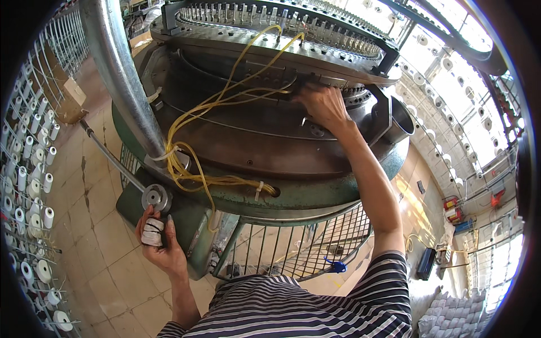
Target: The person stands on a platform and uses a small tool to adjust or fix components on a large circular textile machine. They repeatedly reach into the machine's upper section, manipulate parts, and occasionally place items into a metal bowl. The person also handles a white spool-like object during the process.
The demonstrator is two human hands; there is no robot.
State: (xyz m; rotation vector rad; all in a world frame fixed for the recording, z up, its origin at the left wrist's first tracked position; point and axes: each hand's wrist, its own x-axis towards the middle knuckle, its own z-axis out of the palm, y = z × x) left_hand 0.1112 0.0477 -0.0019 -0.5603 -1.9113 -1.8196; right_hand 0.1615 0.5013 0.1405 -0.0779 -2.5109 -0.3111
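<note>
A large round knitting machine [248, 141] with a dark metal bed and green frame fills the middle. My left hand [169, 256] is closed around a white-wrapped crank grip [153, 231], just below a round metal hub [156, 197] at the machine's near left. My right hand [325, 105] reaches across the bed to the dark gap under the upper ring [349, 72]. Its fingers are bent and point left, and their tips are lost in shadow against the machine parts. Yellow tubes [194, 115] run from the left post to the spot beside those fingers.
A thick metal post [121, 73] rises at the left. A metal cup-shaped part [401, 119] sticks out right of my right forearm. Below is a green barred guard [298, 242] with a blue object [336, 265] on it. Racks of white yarn cones [35, 221] line both sides.
</note>
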